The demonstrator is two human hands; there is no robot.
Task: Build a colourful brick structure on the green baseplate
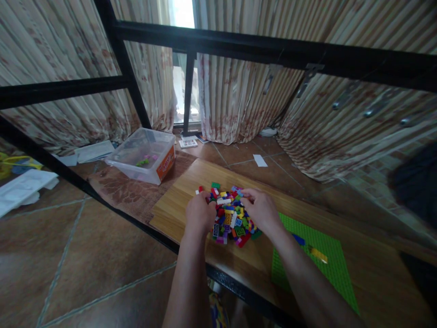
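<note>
Bricks (232,216), small plastic ones in many colours, lie heaped near the middle of a wooden table (191,187), and I see both hands on that heap. My left hand (201,212) rests on its nine o'clock edge, fingers curled down into the pieces. My right hand (261,209) sits at its three o'clock edge, fingers bent inward toward the top of the heap. Whether either hand is pinching a brick I cannot tell; the fingertips are buried among the pieces or turned away from the camera.

Judging by how things lie, the work looks barely begun. A green baseplate (324,255) lies flat at four o'clock from the heap, close beside it, and carries only a blue brick (298,238) and a yellow brick (319,255); the rest of its studs are bare. Nearly all the pieces are loose in the heap.

At ten o'clock from the heap, off the table on a brown mat, stands a clear tub (143,155) with an orange label, holding just a few pieces, green and pink.

Hard to make out: individual brick shapes blur together. My right forearm covers part of the baseplate's near left side. A black frame (239,45) crosses the top of the view in front of striped curtains (239,100). A dark shape at the far right edge is cut off and I cannot identify it.
</note>
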